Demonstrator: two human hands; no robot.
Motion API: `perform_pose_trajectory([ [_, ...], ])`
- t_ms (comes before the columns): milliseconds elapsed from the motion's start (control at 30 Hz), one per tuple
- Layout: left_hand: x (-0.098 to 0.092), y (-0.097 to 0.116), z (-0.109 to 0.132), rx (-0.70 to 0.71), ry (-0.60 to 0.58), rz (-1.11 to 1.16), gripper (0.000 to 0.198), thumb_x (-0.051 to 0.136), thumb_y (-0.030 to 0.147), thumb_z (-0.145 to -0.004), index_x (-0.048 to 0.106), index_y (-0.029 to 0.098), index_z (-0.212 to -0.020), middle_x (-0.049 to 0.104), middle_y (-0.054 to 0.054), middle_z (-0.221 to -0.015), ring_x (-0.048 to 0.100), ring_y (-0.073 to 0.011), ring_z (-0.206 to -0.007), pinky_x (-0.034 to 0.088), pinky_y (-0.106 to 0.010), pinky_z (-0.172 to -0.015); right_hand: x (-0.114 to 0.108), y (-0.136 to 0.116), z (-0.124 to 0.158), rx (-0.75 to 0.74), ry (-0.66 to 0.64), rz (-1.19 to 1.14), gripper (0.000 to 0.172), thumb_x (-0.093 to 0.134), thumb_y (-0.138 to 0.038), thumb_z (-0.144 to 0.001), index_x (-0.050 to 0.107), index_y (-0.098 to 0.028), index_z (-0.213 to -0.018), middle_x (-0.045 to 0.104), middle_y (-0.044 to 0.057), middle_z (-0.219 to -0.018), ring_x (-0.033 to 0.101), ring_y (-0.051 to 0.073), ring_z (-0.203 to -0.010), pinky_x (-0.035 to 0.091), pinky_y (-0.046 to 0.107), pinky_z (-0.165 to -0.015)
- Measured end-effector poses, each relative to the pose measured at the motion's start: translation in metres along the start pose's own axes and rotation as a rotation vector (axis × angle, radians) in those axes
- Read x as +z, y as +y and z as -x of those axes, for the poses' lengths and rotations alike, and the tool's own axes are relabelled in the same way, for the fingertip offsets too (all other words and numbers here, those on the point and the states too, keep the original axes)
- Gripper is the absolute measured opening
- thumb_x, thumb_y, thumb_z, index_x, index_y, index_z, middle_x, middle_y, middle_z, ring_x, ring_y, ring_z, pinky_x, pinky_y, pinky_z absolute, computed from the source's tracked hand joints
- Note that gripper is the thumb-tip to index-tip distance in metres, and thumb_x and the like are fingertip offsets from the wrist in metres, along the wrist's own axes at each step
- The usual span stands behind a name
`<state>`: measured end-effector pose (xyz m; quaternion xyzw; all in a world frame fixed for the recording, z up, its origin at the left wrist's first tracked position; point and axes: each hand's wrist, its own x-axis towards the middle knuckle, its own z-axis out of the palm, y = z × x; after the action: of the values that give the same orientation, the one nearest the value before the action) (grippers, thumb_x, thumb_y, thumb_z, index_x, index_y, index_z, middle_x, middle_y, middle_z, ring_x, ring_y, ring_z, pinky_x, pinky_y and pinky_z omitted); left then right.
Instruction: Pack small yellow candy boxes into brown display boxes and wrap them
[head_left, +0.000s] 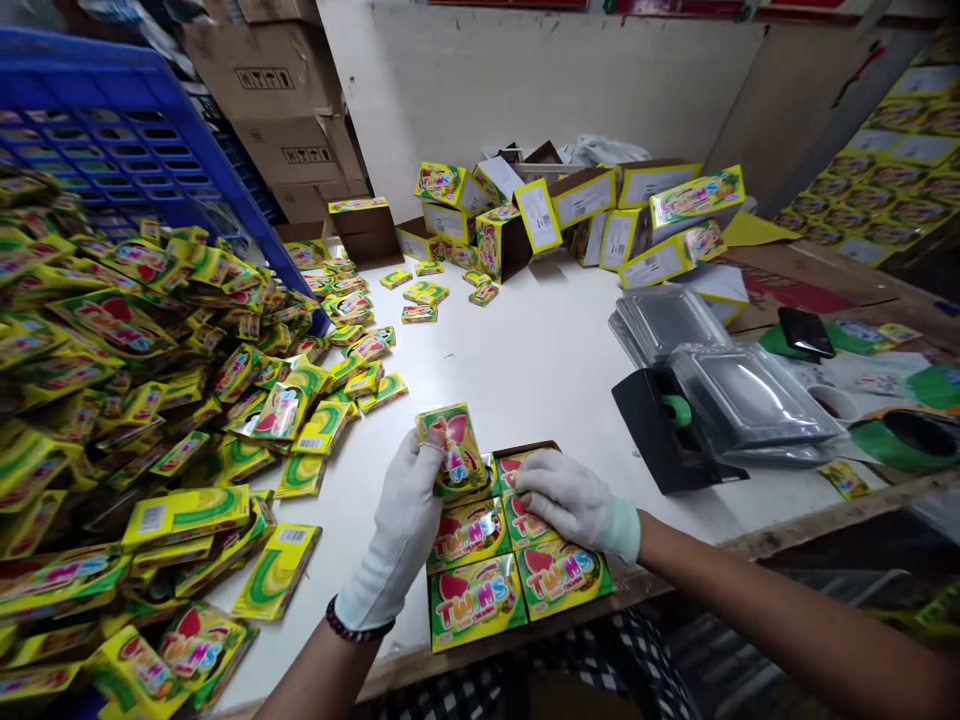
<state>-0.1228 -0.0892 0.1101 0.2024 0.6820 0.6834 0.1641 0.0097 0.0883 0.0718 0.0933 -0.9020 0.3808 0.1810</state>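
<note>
My left hand (409, 510), in a white glove, grips a small yellow candy packet (454, 450) with a watermelon print and tilts it over the far left of an open display box. Packets marked TWINS, such as this near one (480, 600), lie face up in two columns inside that box. My right hand (566, 500), also gloved, rests over the box's right column with its fingers bent down on the packets. Whether those fingers pinch a packet cannot be made out. The box's dark inner back wall (532, 447) shows behind the packets.
A large heap of loose packets (180, 370) spills from a tipped blue crate (135, 130) on the left. Several display boxes (585, 205) lie piled at the back. Clear plastic lids (750, 395), a black tape dispenser (660, 430) and a phone (805, 332) are on the right.
</note>
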Motion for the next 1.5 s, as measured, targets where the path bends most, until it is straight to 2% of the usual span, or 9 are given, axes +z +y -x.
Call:
perform_pose_trajectory([
  [100,0.023,0.011,0.0,-0.042,-0.049,0.078,0.039,0.058,0.052,-0.089,0.063,0.018,-0.109,0.07,-0.004,-0.096,0.062,-0.0156,-0.08,0.052,-0.029,-0.075,-0.006,-0.011,-0.013,0.199,0.19,-0.342,0.044,0.053,-0.041,-0.097,0.048,-0.02,-0.136,0.061,0.013,-0.122,0.062,0.021,-0.106,0.053,0.041,-0.092],
  [200,0.037,0.021,-0.001,0.011,-0.109,-0.006,0.042,0.06,0.053,-0.087,0.064,0.018,-0.109,0.07,-0.006,-0.103,0.063,-0.019,-0.09,0.05,-0.031,-0.081,-0.029,-0.016,-0.037,0.266,0.162,-0.526,0.052,0.055,-0.046,-0.095,0.046,-0.022,-0.141,0.061,0.011,-0.132,0.062,0.021,-0.115,0.052,0.041,-0.099],
  [367,0.024,0.011,-0.014,0.165,-0.024,-0.358,0.053,0.043,0.056,-0.094,0.058,0.015,-0.124,0.063,-0.014,-0.126,0.059,-0.0267,-0.117,0.046,-0.041,-0.099,-0.061,0.017,-0.059,0.229,-0.111,-0.162,0.035,0.051,-0.037,-0.095,0.069,-0.019,-0.118,0.07,0.009,-0.119,0.064,0.023,-0.111,0.049,0.044,-0.102],
  [500,0.01,-0.015,-0.02,0.161,-0.202,-0.768,0.05,0.038,0.048,-0.096,0.06,0.015,-0.127,0.065,-0.015,-0.128,0.057,-0.0308,-0.123,0.04,-0.049,-0.106,-0.036,0.039,-0.05,0.102,-0.165,0.069,0.027,0.05,-0.024,-0.092,0.073,-0.014,-0.102,0.069,0.012,-0.104,0.064,0.022,-0.098,0.052,0.04,-0.092],
  [633,0.01,-0.029,-0.011,0.283,-0.334,-1.0,0.043,0.035,0.037,-0.098,0.062,0.017,-0.123,0.07,-0.012,-0.118,0.064,-0.0299,-0.109,0.044,-0.049,-0.097,-0.011,0.031,-0.035,0.032,-0.11,0.146,0.03,0.043,-0.025,-0.097,0.067,-0.013,-0.111,0.067,0.014,-0.11,0.06,0.024,-0.107,0.048,0.042,-0.097],
  [900,0.023,-0.024,-0.009,0.381,-0.425,-1.247,0.038,0.042,0.033,-0.096,0.055,0.019,-0.13,0.068,-0.011,-0.116,0.062,-0.028,-0.104,0.045,-0.045,-0.091,-0.009,0.02,-0.034,0.048,-0.211,0.363,0.041,0.039,-0.028,-0.099,0.048,-0.008,-0.132,0.058,0.019,-0.122,0.05,0.031,-0.113,0.042,0.049,-0.094],
  [1100,0.027,-0.031,-0.017,0.584,-0.403,-1.365,0.05,0.042,0.031,-0.094,0.05,0.009,-0.138,0.054,-0.023,-0.14,0.047,-0.0403,-0.13,0.035,-0.06,-0.102,0.0,0.02,-0.04,0.127,-0.223,0.503,0.038,0.049,-0.032,-0.093,0.051,-0.012,-0.125,0.06,0.014,-0.111,0.049,0.03,-0.105,0.037,0.052,-0.096],
  [1233,0.027,-0.034,-0.02,0.655,-0.436,-1.327,0.051,0.039,0.034,-0.096,0.052,0.006,-0.136,0.057,-0.024,-0.137,0.049,-0.0392,-0.13,0.038,-0.059,-0.102,-0.007,0.026,-0.041,0.086,-0.241,0.462,0.032,0.04,-0.035,-0.099,0.053,-0.014,-0.12,0.062,0.011,-0.106,0.053,0.025,-0.098,0.041,0.043,-0.091],
  [1500,0.006,-0.029,0.041,0.812,-0.56,-1.332,0.087,0.05,0.069,-0.083,0.043,0.009,-0.146,0.04,-0.026,-0.151,0.032,-0.0464,-0.142,0.02,-0.066,-0.114,-0.008,-0.017,0.017,0.082,-0.235,0.492,0.069,0.044,-0.06,-0.094,0.044,-0.01,-0.141,0.039,0.024,-0.15,0.027,0.042,-0.14,0.022,0.066,-0.109],
])
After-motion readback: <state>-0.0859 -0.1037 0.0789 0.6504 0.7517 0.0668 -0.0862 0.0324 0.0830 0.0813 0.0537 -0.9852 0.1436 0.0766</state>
